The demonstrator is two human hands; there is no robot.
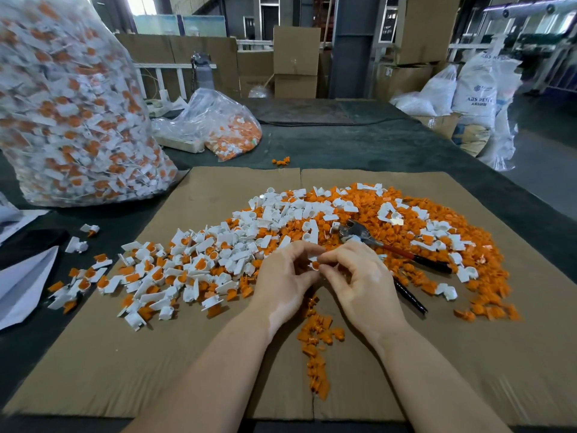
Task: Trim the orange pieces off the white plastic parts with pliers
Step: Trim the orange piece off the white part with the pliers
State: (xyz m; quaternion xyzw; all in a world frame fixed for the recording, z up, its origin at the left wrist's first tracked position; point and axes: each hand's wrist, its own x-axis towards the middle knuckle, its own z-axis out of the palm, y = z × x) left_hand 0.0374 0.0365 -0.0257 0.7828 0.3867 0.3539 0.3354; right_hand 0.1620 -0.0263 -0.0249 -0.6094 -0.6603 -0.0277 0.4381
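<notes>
Both hands meet over the cardboard sheet [406, 354] on the table [359, 142]. Left hand [282, 281] and right hand [359, 282] have fingers [327, 259] curled narrow, pinching one small white plastic part [313, 263] with an orange piece on it, held between the two sets of fingertips. Pliers [390, 248] lie untouched just right of and beyond the right fingers, on the orange scrap heap [421, 214]. Pile of untrimmed white-and-orange parts [175, 270] sits left of the left fingers. Thin line of orange offcuts [317, 345] lies below the fingers, between the wrists. Big clear bag of parts [71, 104] stands far left, smaller bag [224, 126] beyond.
</notes>
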